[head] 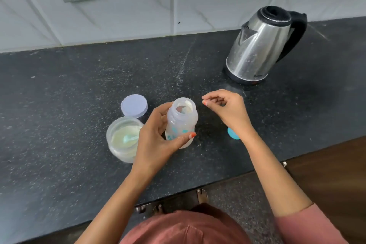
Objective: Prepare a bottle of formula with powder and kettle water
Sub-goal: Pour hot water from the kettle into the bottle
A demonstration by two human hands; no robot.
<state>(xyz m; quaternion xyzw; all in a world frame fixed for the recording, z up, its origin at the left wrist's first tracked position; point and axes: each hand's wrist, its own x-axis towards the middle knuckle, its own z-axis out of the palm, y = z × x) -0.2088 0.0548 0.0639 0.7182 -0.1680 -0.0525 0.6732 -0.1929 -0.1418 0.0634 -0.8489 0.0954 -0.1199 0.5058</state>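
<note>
Your left grip [156, 140] was wrapped round the body of the bottle [182, 121], thumb across the near face and fingers behind. It sat low enough to leave the open mouth free. That hold looked meant to steady the bottle for filling. Whether the base rested on the bench [59, 95] or hung just above it, I could not tell. Pale powder dusted the inside of the neck, so I judge the powder step was largely done. Your right grip [227, 109] hovered at 3 o'clock from the bottle's mouth, apart from it. Its fingers were curled, with thumb and forefinger tips drawn together on nothing I could see.

The jar of powder [120, 144] stood open at 9 o'clock from the bottle, just beside your left wrist. The scoop [129, 138] lay in the powder, and keeping the jar close made for a short carry. A pale lid [134, 105] sat at 10 o'clock, behind the jar. The kettle [259, 45] stood well apart at 1 o'clock, handle turned rightward, which suited your free right grip. A blue cap [231, 134], half hidden under your right wrist, lay at 4 o'clock. Water looked like the next need. Pour slowly, because the mouth is narrow and a hot spill would reach your left fingers.
</note>
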